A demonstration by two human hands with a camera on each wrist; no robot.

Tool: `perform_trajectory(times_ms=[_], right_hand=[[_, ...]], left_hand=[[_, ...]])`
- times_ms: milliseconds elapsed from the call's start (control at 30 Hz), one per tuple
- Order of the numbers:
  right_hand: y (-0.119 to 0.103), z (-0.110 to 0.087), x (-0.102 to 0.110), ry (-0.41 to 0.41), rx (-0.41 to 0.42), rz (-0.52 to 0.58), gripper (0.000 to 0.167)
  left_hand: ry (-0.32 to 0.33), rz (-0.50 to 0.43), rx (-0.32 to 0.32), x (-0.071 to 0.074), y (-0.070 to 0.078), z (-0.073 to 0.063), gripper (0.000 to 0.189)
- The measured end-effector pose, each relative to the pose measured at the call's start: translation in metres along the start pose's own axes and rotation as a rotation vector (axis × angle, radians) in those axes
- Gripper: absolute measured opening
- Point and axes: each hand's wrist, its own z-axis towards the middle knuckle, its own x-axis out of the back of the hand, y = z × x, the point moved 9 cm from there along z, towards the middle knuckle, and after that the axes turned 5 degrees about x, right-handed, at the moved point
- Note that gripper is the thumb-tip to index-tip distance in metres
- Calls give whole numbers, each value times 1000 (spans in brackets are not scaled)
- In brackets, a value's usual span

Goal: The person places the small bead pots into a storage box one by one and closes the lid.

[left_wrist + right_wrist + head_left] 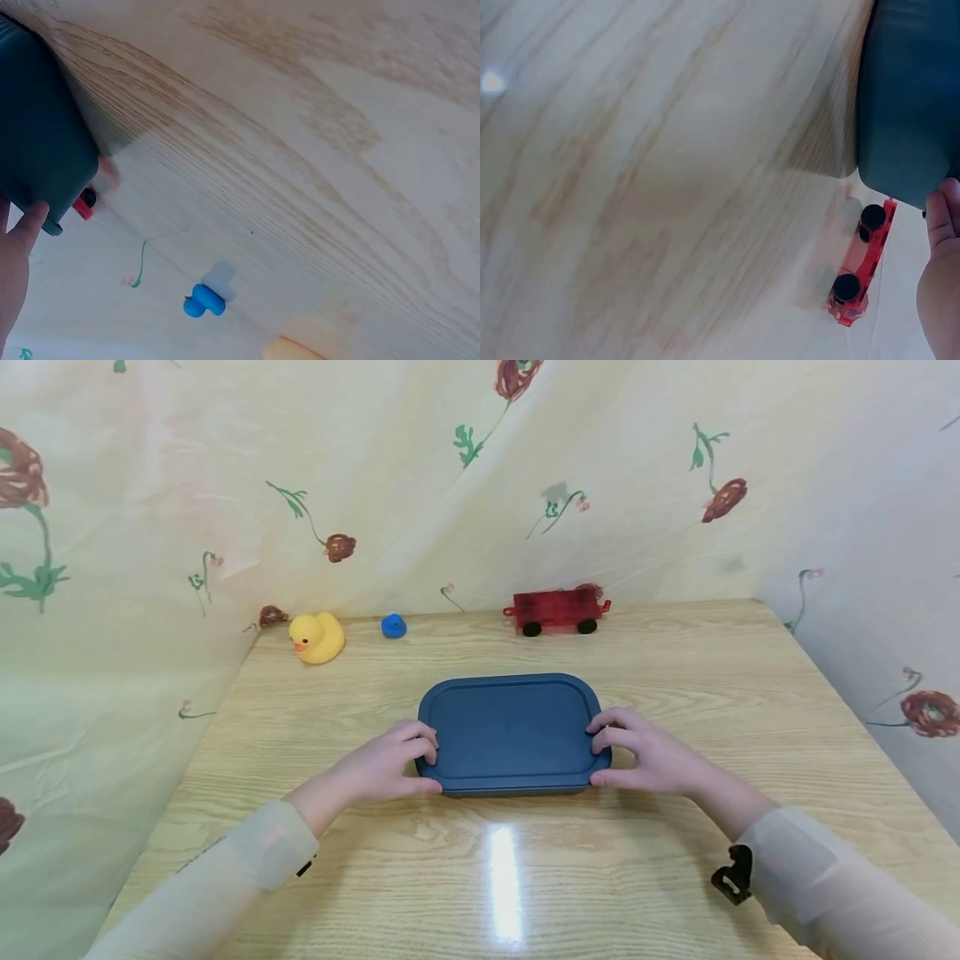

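A dark blue rectangular box with a flat lid (pixel 513 731) sits at the middle of the wooden table, long side toward me. My left hand (pixel 386 764) grips its left end, fingers bent over the lid's rim and thumb at the front corner. At the opposite end my right hand (pixel 648 758) holds it the same way. The left wrist view shows the box's side wall (pixel 41 120) and part of the left hand (pixel 15 259) at its edge. In the right wrist view the box (pixel 911 105) meets the right hand's fingertips (pixel 939 214). The lid covers whatever is inside.
Along the table's back edge stand a yellow rubber duck (pixel 318 639), a small blue duck (pixel 393 626) and a red toy wagon (pixel 558 610) with black wheels. Behind them hangs a flowered cloth (pixel 405 485). The wooden table (pixel 420 877) reflects a bright light near its front.
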Motion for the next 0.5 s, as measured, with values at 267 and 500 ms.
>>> perform_trajectory(times_ms=[267, 500], right_hand=[[21, 0, -1, -64, -242, 83, 47], [43, -1, -3, -150, -404, 137, 85]], left_hand=[[16, -29, 176, 3, -23, -1, 44], [-20, -70, 308, 3, -48, -1, 96]])
